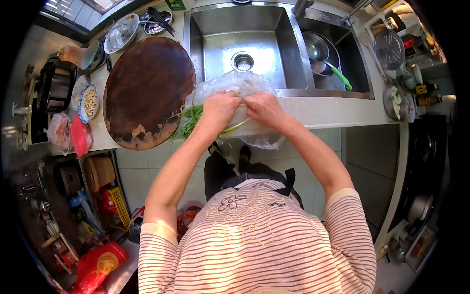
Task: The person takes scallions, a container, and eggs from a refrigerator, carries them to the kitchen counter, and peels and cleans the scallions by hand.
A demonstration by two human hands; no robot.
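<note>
A clear plastic bag lies at the front edge of the sink, and part of it hangs over the counter's edge. My left hand is closed on the bag, fingertips pinched. Close beside it my right hand pinches the same bag, the two hands nearly touching. Long thin green leaves, like scallions or chives, stick out to the left beneath my left wrist, and a few pale stalks show under my right hand. What lies right between the fingertips is too small to make out.
To the left stands a big round wooden chopping board. Ahead is a steel sink basin; the right basin holds a metal pan with a green handle. A bowl of pale chopped pieces and a red-pink container sit at far left.
</note>
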